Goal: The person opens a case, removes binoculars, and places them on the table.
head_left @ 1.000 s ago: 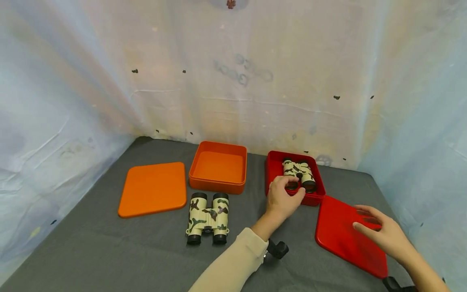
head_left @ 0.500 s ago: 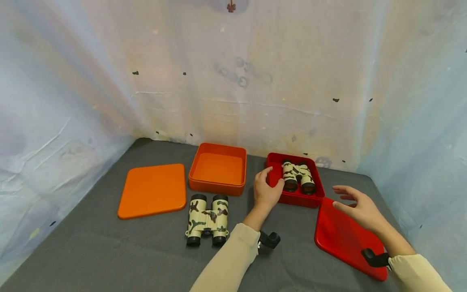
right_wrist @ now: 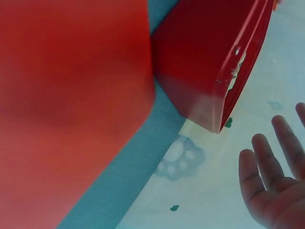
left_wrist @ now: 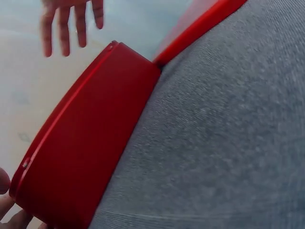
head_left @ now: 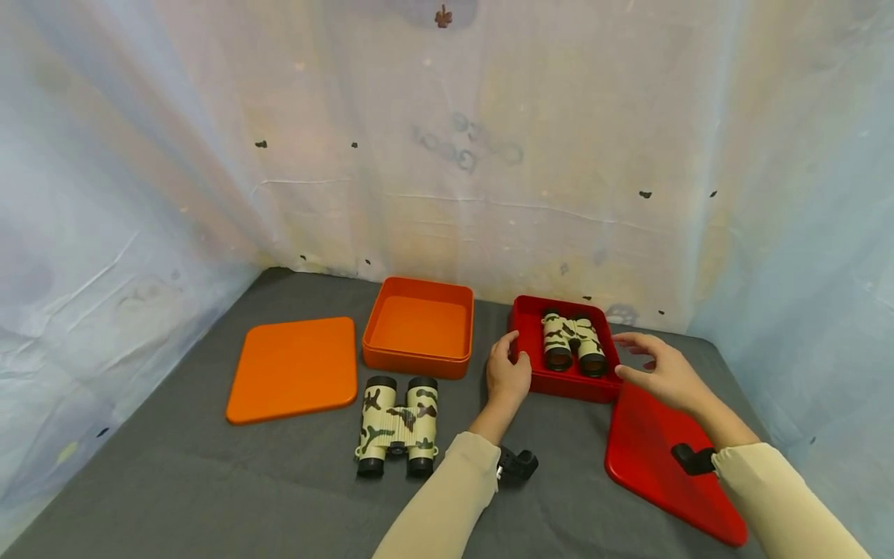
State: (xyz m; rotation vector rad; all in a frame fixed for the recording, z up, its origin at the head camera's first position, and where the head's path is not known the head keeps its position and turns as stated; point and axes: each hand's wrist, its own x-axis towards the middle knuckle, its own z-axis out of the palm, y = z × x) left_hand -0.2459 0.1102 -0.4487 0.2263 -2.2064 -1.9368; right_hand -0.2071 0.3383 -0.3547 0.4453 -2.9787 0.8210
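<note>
A red plastic box holds a camouflage-patterned pair of binoculars, lying with the dark lenses toward me. My left hand is at the box's left side, its fingers along the left wall and the thumb near the front corner. At the right, my right hand hovers beside the box with loosely extended fingers; the right wrist view shows a gap between those fingers and the box wall. Under the right forearm lies the flat red lid, its far corner against the box.
Left of the red box stands an open orange box, with its orange lid lying further left. A second pair of camouflage binoculars rests on the grey cloth in front. Pale hanging sheets enclose the back and sides.
My left hand has withdrawn from over the binoculars in the red box to the box's left side. My right hand has moved left and up, toward the box's right side.
</note>
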